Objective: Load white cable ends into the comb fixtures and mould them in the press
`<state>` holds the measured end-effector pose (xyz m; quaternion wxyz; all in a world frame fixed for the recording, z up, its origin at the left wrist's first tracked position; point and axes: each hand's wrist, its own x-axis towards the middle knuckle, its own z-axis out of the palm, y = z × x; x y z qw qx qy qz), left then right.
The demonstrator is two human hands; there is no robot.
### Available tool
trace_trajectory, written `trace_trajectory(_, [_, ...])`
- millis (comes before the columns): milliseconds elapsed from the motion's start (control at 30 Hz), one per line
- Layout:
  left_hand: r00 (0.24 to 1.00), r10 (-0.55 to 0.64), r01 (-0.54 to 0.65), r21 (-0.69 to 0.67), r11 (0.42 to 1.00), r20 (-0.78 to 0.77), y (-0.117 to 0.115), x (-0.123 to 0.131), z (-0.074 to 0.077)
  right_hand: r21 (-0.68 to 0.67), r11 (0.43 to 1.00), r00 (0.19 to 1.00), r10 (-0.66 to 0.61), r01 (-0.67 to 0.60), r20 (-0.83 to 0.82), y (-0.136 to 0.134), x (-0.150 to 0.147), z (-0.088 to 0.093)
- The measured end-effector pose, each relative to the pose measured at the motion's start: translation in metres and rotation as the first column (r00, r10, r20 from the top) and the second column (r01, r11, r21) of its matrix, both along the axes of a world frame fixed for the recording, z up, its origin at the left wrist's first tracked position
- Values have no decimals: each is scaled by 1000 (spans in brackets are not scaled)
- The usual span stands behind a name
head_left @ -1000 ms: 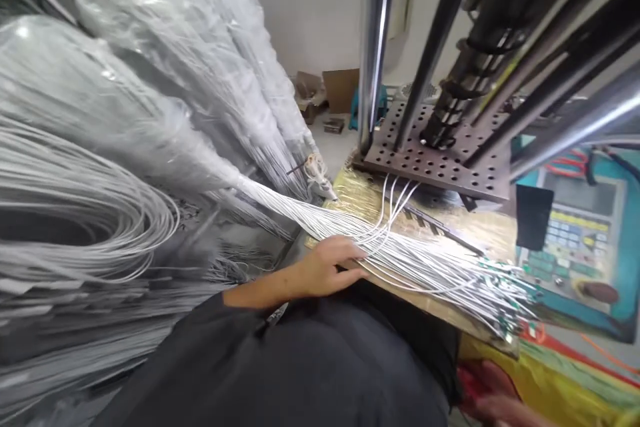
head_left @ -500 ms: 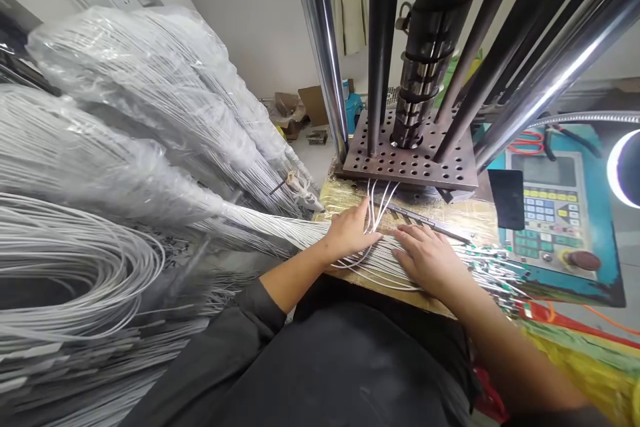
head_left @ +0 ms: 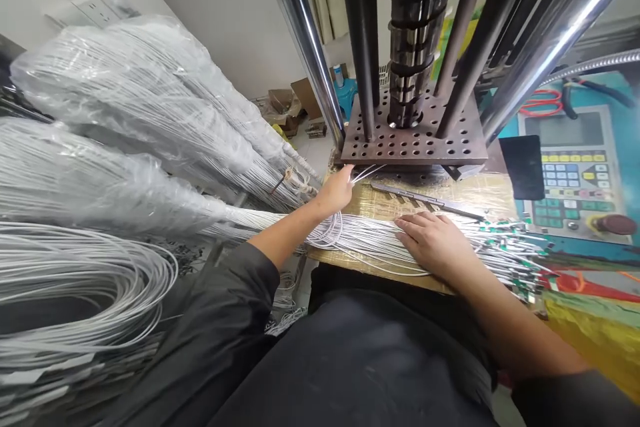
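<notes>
The yellow tabletop (head_left: 490, 188) holds white cables (head_left: 370, 230). Beside the drilled metal plate (head_left: 415, 147), the left hand (head_left: 336, 192) pinches a few in closed fingers; the right hand (head_left: 433, 240) lies flat and loose on the rest. I'd keep fingertips clear of the plate.

I hold my left hand (head_left: 336, 192) on the far side, fingers curled in a grip, while my right hand (head_left: 431, 238) lies palm down, nearer right; bare forearms (head_left: 286, 235) emerge from dark sleeves (head_left: 245, 290).
</notes>
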<state>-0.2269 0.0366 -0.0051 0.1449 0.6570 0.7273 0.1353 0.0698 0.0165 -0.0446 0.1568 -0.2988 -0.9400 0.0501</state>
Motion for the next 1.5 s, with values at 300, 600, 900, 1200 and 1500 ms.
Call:
trace_trajectory(300, [836,-236,100,-286,953,-495,28,6,5,-10,1000,997,17,-16,70,0,-4,-2])
trace_trajectory(600, [844,-437,424,-112,899,-312,-63,47,40,16,999,969,-41,47,-244,-17,44,12])
trace_trajectory(900, [717,-685,691,-4,723,-133,-46,94,-10,32,899,636,-284,437,-717,-68,64,-18])
trace_trajectory(1200, [666,-692,700,-87,709,-277,-49,100,15,6,860,554,-323,510,-767,-71,68,-29])
trace_trajectory(1500, [645,-674,687,-114,718,-361,-56,108,30,32,859,551,-299,511,-779,-84,89,-22])
